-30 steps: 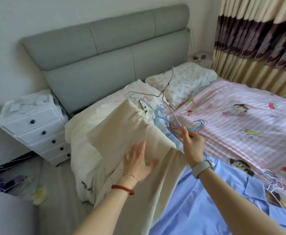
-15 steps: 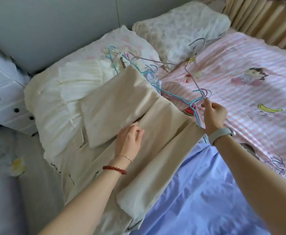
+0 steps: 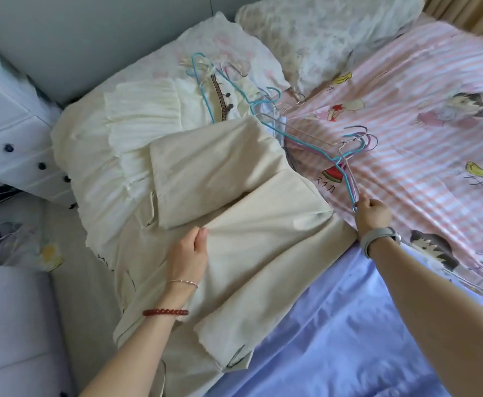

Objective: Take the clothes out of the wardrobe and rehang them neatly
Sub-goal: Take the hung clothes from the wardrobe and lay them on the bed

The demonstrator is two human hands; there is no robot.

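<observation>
The person stands at the side of a bed (image 3: 423, 144) where the clothes already lie in a pile, so the wardrobe itself is not in view. The left hand (image 3: 188, 259) pinches a fold of the cream trousers (image 3: 249, 224), which lie folded on top of other pale garments, beside a light blue shirt (image 3: 335, 325). The right hand (image 3: 373, 209) is closed around the lower ends of a few wire hangers (image 3: 346, 156), blue, pink and silver, whose hooks lie on the pink striped cover. More hangers (image 3: 229, 84) lie tangled near the pillow (image 3: 320, 32), on a cream blouse (image 3: 148, 110) with dark buttons. The step in hand seems to be to free one hanger and put the trousers on it. To do this well, the right hand should separate a single hanger from the bundle, because the hooks look crossed and several may come together. It is better to lift it slowly and shake it a little than to pull hard, since the thin wire can catch on the cloth below. The left hand should keep the fold of the trousers even, so both legs stay one on the other. Then the bar can pass under the fold at the middle, so the weight hangs balanced and does not slide off.
</observation>
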